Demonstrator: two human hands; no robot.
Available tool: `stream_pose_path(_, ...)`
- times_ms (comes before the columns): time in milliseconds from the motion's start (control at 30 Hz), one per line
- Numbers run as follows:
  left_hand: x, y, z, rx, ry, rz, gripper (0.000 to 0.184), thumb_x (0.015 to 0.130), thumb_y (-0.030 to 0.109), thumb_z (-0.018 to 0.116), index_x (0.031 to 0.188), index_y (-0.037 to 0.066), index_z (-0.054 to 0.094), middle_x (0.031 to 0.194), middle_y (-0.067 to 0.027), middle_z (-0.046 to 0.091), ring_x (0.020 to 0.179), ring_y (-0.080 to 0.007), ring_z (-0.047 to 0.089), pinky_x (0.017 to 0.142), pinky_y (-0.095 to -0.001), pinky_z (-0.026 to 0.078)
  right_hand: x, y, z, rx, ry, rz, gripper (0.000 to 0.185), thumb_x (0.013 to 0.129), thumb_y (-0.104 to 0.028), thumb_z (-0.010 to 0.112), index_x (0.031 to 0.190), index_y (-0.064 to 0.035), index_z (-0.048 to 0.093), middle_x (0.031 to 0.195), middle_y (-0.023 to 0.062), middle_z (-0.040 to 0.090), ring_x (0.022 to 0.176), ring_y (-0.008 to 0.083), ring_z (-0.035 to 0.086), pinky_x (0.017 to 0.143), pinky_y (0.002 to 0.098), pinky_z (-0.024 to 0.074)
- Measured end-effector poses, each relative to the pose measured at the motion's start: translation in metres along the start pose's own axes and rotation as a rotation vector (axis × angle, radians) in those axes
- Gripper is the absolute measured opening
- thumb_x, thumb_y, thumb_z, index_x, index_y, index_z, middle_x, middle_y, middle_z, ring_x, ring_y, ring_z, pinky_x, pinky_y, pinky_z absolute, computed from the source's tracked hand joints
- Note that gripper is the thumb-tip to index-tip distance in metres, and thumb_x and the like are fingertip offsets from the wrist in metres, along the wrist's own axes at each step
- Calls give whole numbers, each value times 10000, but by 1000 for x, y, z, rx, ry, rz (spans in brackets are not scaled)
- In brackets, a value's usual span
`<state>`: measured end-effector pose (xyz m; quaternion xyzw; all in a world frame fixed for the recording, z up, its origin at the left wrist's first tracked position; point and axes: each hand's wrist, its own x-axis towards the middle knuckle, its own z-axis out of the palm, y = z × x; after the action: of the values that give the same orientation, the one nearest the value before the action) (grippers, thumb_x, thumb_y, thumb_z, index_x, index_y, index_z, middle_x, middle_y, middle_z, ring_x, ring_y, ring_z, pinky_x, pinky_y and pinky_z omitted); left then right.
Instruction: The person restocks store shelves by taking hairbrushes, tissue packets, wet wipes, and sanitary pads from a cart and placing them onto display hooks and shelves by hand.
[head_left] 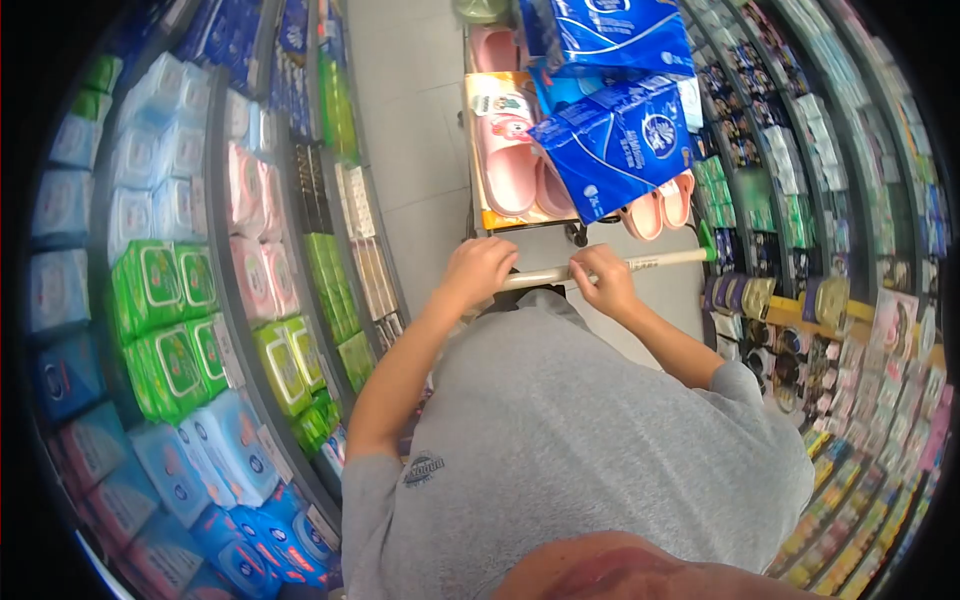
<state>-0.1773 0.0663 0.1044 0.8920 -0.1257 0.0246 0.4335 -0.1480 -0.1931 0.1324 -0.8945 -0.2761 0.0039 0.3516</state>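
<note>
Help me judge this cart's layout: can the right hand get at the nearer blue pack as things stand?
Probably yes: the nearer pack lies ahead of the handle, its near end uncovered. The right hand is on the handle, so it would likely have to let go first.

Left of the cart (497, 222), a lane of pale floor (405, 120) runs ahead, wide enough for an arm to pass before the packed left shelf (215, 200) walls it off. The right shelf (715, 110) crowds the cart's load far more closely, and the handle's (545, 277) green end reaches nearly to it. Straight ahead, blue packs (615, 145) piled over pink slippers (512, 180) block a low reach. A narrow gap lies between handle and cart; the grey shirt (590, 420) fills the near side. Between the left hand (478, 270) and right hand (605, 280), a short stretch of handle lies open to fingers; a longer one extends rightward.
</note>
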Motion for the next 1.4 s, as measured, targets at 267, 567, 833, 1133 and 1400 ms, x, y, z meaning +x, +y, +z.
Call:
stream_pose_path(267, -17, -36, 21, 168, -42, 1, 276, 920, 241, 600, 740, 42, 661, 637, -170, 600, 653, -359, 570, 734, -459, 479, -53, 115, -35, -546, 66, 168, 231, 895, -171, 580, 722, -27, 633, 725, 141, 608, 772, 331, 585, 748, 451, 444)
stream_pose_path(567, -26, -24, 19, 151, 8, -44, 352, 904, 272, 621, 641, 37, 624, 611, -167, 585, 645, -347, 561, 743, -441, 467, -41, 112, -34, -624, -104, 408, 372, 856, -279, 508, 611, -56, 678, 643, 183, 651, 591, 372, 625, 685, 472, 472)
stream_pose_path(833, -30, -14, 4, 198, 33, -132, 334, 897, 291, 625, 671, 45, 641, 640, -167, 600, 693, -348, 572, 750, -454, 463, -48, 94, -30, -601, 63, 332, 367, 840, -231, 516, 561, -26, 637, 620, 194, 635, 560, 371, 598, 655, 481, 453)
stream_pose_path(1133, -30, -4, -10, 272, -10, -168, 338, 891, 311, 616, 694, 45, 684, 705, -168, 645, 768, -352, 593, 791, -450, 473, -58, 96, -18, -650, 200, 184, 331, 827, -215, 519, 574, -28, 621, 586, 169, 601, 545, 350, 570, 617, 477, 422)
stream_pose_path(1400, -35, 5, -9, 267, 28, -183, 343, 890, 318, 613, 700, 39, 677, 700, -169, 641, 772, -350, 589, 799, -448, 468, -53, 97, -20, -660, 254, 156, 308, 807, -195, 531, 546, -43, 595, 569, 153, 590, 552, 326, 569, 605, 457, 404)
